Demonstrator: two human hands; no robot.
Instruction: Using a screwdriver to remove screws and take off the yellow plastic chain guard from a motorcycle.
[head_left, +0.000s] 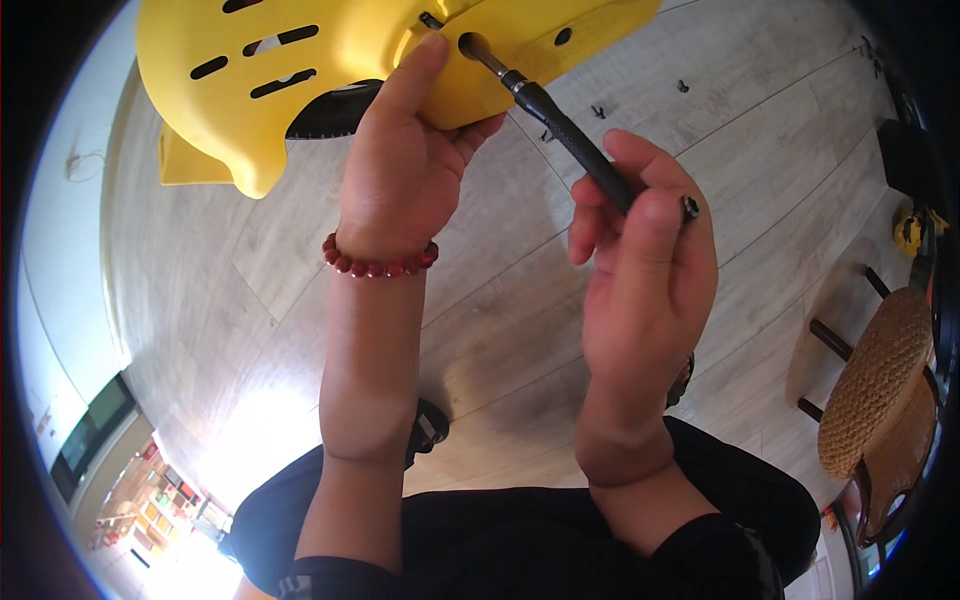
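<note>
While left hand [402, 165] pinches shell [350, 35], right hand [648, 265] encircles screwdriver [566, 138].

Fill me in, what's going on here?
The left hand grips a yellow plastic part by its edge. The right hand holds a black-handled screwdriver, its shaft reaching into a round hole in that part; what the tip meets is hidden. A few small dark pieces lie on the floor beyond the right hand.
</note>
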